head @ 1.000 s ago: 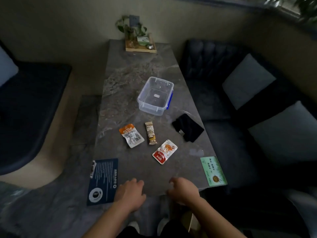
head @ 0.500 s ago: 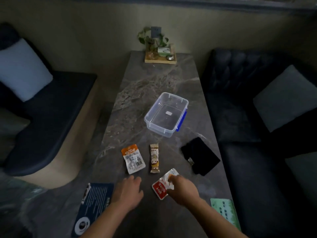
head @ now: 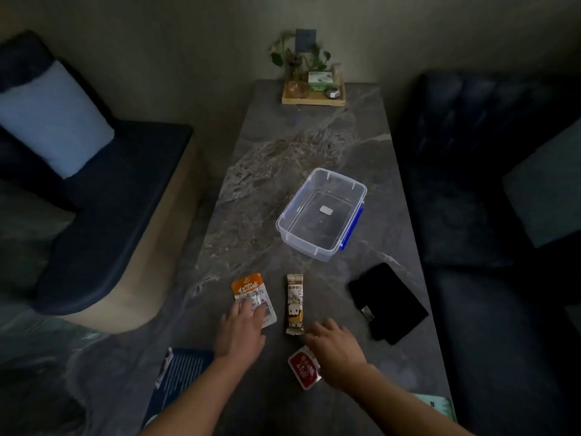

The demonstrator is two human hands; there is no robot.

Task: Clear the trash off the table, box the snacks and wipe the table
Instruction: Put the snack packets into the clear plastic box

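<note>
I look down on a long, dim, grey marbled surface with dark sofas on both sides. My left hand lies flat, palm down, its fingers spread over the near end of an orange and white snack packet; the grip is loose and pinches nothing. My right hand reaches toward the left, fingers spread and slightly curled, its tips just beside the near end of a brown snack bar that lies lengthwise between the two hands. Whether the tips touch the bar I cannot tell. Under the heel of the right hand, partly covered, sits a red and white snack packet, near the front edge.

Farther away, in the middle of the surface, stands a clear plastic box with blue clips on its right side, open and holding only a small white label on its floor. To the right of the bar lies a black folded cloth. A dark blue leaflet sits at the near left, half past the edge, and a pale green card at the near right. At the far end rests a wooden tray with a small plant and a green box.
</note>
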